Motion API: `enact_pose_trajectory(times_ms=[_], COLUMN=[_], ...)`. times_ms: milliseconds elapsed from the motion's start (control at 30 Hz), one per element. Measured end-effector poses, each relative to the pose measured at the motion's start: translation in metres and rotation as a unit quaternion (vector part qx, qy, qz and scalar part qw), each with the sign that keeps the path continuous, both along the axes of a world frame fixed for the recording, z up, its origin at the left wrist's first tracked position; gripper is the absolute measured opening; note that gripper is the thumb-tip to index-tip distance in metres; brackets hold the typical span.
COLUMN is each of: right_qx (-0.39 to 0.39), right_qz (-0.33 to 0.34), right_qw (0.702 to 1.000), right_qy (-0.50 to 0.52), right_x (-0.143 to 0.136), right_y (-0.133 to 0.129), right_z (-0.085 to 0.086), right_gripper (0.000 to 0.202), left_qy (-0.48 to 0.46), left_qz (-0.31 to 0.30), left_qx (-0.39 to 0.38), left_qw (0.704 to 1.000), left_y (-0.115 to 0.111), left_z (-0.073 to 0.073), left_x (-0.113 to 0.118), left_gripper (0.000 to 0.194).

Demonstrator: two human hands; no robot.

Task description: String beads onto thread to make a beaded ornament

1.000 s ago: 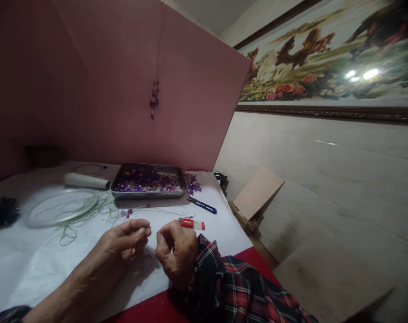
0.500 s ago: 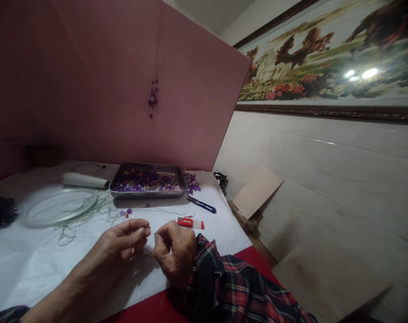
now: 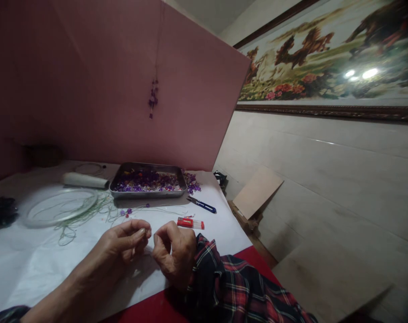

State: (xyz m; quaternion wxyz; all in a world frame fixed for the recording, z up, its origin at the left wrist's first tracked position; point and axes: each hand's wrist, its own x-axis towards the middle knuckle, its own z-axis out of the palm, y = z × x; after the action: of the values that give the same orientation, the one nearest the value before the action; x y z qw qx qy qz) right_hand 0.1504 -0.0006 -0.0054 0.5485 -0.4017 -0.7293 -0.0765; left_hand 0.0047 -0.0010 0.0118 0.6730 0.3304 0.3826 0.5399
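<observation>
My left hand point(image 3: 128, 241) is closed in a pinch over the white table covering. A tiny pale piece, perhaps a bead, shows at its fingertips; it is too small to name surely. Close by on the right, my right hand point(image 3: 177, 253) has thumb and forefinger pressed together, and whatever they grip cannot be made out. The two hands are a short gap apart. Just beyond the right hand lies a small red and clear case point(image 3: 190, 223). Thread snips point(image 3: 201, 204) with blue handles rest farther back. Several purple beads point(image 3: 129, 211) lie by a thin green thread.
A metal tray point(image 3: 146, 194) of purple beads stands at the back, with loose beads point(image 3: 192, 183) at its right. To the left are a clear ring point(image 3: 28, 220) with tangled green thread point(image 3: 99, 207) and a pale cone point(image 3: 84, 180). A beaded strand point(image 3: 153, 96) hangs against the pink panel.
Both hands have shifted only very slightly, holding nearly the same pinched pose. Everything on the table stays where it was.
</observation>
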Motion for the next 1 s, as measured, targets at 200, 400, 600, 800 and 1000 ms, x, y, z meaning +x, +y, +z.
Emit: enact_pose_trajectory(times_ms=[200,400,600,800,1000], right_qx=[-0.001,0.006,0.015,0.001,0.003], right_qz=[-0.003,0.018,-0.011,0.01,-0.02], right_qw=[1.0,1.0,1.0,0.999,1.0], right_qy=[0.005,-0.006,0.009,-0.038,-0.013], right_x=[0.0001,0.0032,0.0013,0.0048,0.0011], right_y=[-0.0005,-0.0034,-0.0009,-0.0024,-0.0043], right_z=[0.0012,0.009,0.0042,0.0054,0.0046], right_gripper=[0.016,0.014,0.015,0.013,0.015], left_qy=[-0.022,-0.018,-0.013,-0.008,0.004], left_qz=[0.006,0.004,0.005,-0.002,-0.008], left_qx=[-0.02,-0.001,0.009,0.006,0.01], left_qw=[1.0,1.0,1.0,1.0,1.0], left_y=[0.0027,0.0044,0.004,0.0059,0.0064], left_z=[-0.0025,-0.0008,-0.0019,-0.0041,-0.0034], left_x=[-0.0003,-0.002,-0.0012,-0.0029,-0.0037], left_gripper=[0.022,0.017,0.017,0.019,0.02])
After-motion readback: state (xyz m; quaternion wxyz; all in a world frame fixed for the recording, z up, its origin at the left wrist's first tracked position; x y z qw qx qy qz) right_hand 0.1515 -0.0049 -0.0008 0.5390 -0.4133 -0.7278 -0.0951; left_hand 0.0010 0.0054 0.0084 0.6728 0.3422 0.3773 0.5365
